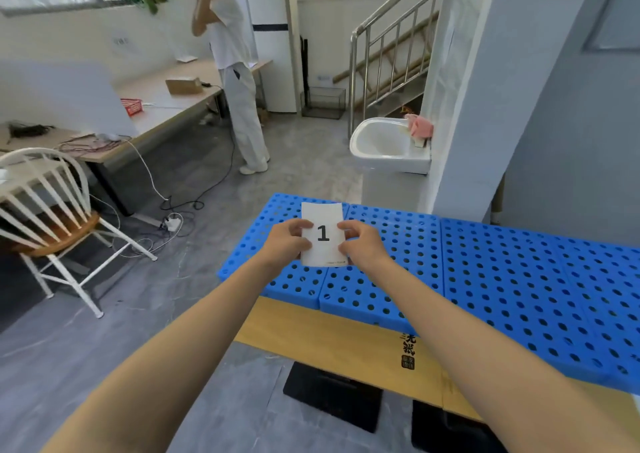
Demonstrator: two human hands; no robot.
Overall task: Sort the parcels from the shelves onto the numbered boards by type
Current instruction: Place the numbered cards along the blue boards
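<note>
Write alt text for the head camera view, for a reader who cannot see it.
The left hand and right hand pinch a white card printed with a 1 over the end of a row of blue perforated boards. Beyond stand a white sink, a chair and another person by a long desk.

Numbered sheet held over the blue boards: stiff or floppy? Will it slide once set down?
Probably light and somewhat bendy: the sheet looks thin, its top edge slightly bowed, with left hand and right hand pinching opposite sides. Likely to slide or lift on the smooth plastic boards.
</note>
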